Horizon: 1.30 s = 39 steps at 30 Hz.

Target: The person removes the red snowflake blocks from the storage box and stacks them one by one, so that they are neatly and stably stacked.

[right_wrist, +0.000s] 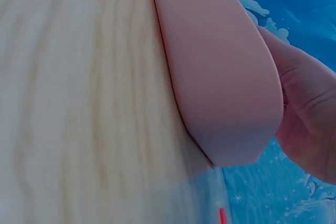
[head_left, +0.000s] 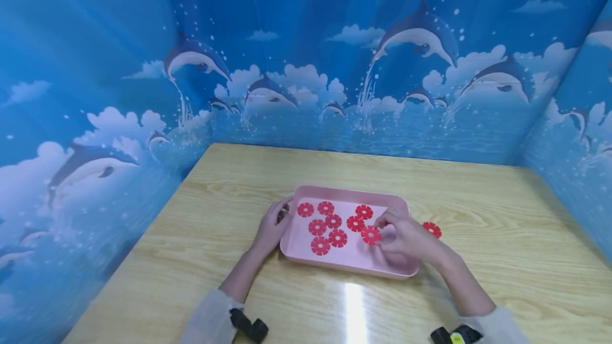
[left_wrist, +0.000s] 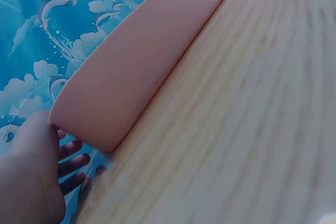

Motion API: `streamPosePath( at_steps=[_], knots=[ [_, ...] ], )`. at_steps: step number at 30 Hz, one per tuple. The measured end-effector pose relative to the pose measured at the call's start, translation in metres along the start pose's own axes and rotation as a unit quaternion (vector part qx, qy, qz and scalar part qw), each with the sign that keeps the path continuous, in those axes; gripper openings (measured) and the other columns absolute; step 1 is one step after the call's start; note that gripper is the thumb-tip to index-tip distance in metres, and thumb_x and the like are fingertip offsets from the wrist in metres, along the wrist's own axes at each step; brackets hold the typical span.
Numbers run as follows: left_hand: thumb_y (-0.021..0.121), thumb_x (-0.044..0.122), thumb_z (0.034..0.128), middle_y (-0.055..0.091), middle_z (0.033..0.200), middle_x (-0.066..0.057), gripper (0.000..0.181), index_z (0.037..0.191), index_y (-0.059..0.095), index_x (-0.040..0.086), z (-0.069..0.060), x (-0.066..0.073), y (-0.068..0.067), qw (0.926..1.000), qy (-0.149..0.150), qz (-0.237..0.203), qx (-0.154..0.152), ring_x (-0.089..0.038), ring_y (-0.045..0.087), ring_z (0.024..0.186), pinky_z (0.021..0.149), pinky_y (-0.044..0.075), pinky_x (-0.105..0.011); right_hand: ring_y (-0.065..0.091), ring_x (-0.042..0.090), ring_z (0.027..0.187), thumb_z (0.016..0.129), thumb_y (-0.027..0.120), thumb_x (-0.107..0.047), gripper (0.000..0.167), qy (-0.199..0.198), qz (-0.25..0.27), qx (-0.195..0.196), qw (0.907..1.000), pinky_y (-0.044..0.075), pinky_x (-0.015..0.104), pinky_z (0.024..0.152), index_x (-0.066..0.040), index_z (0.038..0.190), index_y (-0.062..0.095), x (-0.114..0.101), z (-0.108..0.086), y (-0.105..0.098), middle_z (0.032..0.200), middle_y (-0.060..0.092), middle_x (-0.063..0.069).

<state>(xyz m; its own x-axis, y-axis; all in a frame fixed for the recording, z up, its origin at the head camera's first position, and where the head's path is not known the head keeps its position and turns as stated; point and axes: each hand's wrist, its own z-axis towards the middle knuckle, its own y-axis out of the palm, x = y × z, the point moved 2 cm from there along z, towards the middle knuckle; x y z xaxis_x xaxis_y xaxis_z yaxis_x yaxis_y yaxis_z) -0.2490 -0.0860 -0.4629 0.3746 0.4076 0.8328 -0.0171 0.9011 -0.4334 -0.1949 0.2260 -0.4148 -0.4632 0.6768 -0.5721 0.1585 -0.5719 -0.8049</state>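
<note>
Right grip (head_left: 401, 236) pinches red disc (head_left: 366, 235), pink tray (head_left: 354, 256) beneath; other discs (head_left: 333, 216) to its left; left grip (head_left: 270, 228), loose-fingered, touches tray's side.

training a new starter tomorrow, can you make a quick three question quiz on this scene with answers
1. True or false: the left hand touches the left end of the pink tray.

2. Where does the outlying red disc lie?
A) left of the tray
B) right of the tray
C) on the tray's floor

3. Fill in: the blue backdrop is printed with leaping ____.

Key: 1. True; 2. B; 3. dolphins
</note>
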Motion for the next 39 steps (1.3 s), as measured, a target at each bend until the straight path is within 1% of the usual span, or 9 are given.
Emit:
streamPosePath(
  at_steps=[4,7,15,20,23,28,32,39],
  knots=[
    [0.056,0.000,0.0873,0.054,0.098,-0.012,0.039,0.126,0.053,0.001,0.000,0.001,-0.001,1.0000,0.001,-0.003,0.001,-0.023,0.056,0.084,0.076,0.049,-0.037,0.055,0.021,0.091,0.069,0.076,-0.012,0.034,0.004,0.000,0.022,0.9997,0.049,0.039,0.077,-0.011,0.098,0.060,0.004,-0.004,-0.008,0.098,0.054,-0.004],
    [0.056,0.001,0.0877,0.054,0.098,-0.011,0.039,0.126,0.053,0.002,0.000,0.000,-0.001,1.0000,0.001,-0.002,0.001,-0.023,0.056,0.084,0.077,0.048,-0.037,0.053,0.023,0.091,0.067,0.075,-0.010,0.034,0.007,0.001,0.033,0.9994,0.048,0.041,0.077,-0.009,0.097,0.060,0.007,-0.007,-0.015,0.098,0.054,-0.001],
    [0.055,0.001,0.0873,0.054,0.098,-0.010,0.040,0.127,0.053,0.003,0.000,-0.003,-0.002,1.0000,-0.004,-0.001,-0.002,-0.022,0.055,0.084,0.076,0.048,-0.036,0.052,0.022,0.090,0.069,0.072,-0.007,0.033,0.030,-0.033,0.048,0.9979,0.049,0.042,0.075,-0.005,0.099,0.060,0.013,-0.019,-0.032,0.094,0.054,-0.001],
    [0.055,-0.001,0.0867,0.054,0.098,-0.011,0.040,0.127,0.052,0.003,0.000,-0.003,-0.001,1.0000,-0.001,-0.006,-0.002,-0.023,0.055,0.084,0.076,0.048,-0.037,0.052,0.026,0.091,0.071,0.076,-0.012,0.034,0.057,-0.039,0.054,0.9961,0.051,0.042,0.071,-0.005,0.101,0.061,0.019,-0.027,-0.042,0.097,0.054,0.002],
    [0.055,-0.001,0.0865,0.054,0.098,-0.011,0.040,0.127,0.053,0.002,0.000,-0.002,-0.001,1.0000,0.000,-0.009,-0.001,-0.023,0.055,0.084,0.076,0.048,-0.037,0.051,0.028,0.093,0.070,0.078,-0.015,0.037,0.071,-0.041,0.062,0.9947,0.050,0.043,0.072,-0.004,0.101,0.060,0.022,-0.031,-0.048,0.098,0.054,0.005],
    [0.055,-0.002,0.0865,0.054,0.097,-0.011,0.040,0.126,0.053,0.001,0.000,-0.002,-0.001,0.9999,0.001,-0.012,0.000,-0.023,0.055,0.084,0.076,0.048,-0.037,0.052,0.029,0.092,0.070,0.078,-0.010,0.037,0.065,-0.057,0.083,0.9928,0.048,0.048,0.075,-0.001,0.100,0.060,0.029,-0.039,-0.055,0.097,0.055,0.007],
    [0.055,-0.002,0.0866,0.054,0.097,-0.011,0.040,0.126,0.053,0.001,0.000,-0.002,-0.001,0.9999,0.000,-0.011,-0.002,-0.023,0.055,0.084,0.076,0.048,-0.037,0.052,0.030,0.090,0.070,0.077,-0.009,0.034,0.063,-0.065,0.098,0.9911,0.047,0.048,0.075,-0.001,0.099,0.060,0.034,-0.044,-0.060,0.095,0.056,0.008],
    [0.055,-0.001,0.0870,0.054,0.098,-0.011,0.039,0.126,0.053,0.001,0.000,-0.001,0.000,0.9999,0.003,-0.012,-0.001,-0.023,0.055,0.084,0.076,0.049,-0.037,0.053,0.031,0.089,0.072,0.076,-0.009,0.031,0.050,-0.059,0.123,0.9894,0.045,0.049,0.074,0.000,0.097,0.061,0.047,-0.052,-0.066,0.094,0.056,0.010]
  ],
)
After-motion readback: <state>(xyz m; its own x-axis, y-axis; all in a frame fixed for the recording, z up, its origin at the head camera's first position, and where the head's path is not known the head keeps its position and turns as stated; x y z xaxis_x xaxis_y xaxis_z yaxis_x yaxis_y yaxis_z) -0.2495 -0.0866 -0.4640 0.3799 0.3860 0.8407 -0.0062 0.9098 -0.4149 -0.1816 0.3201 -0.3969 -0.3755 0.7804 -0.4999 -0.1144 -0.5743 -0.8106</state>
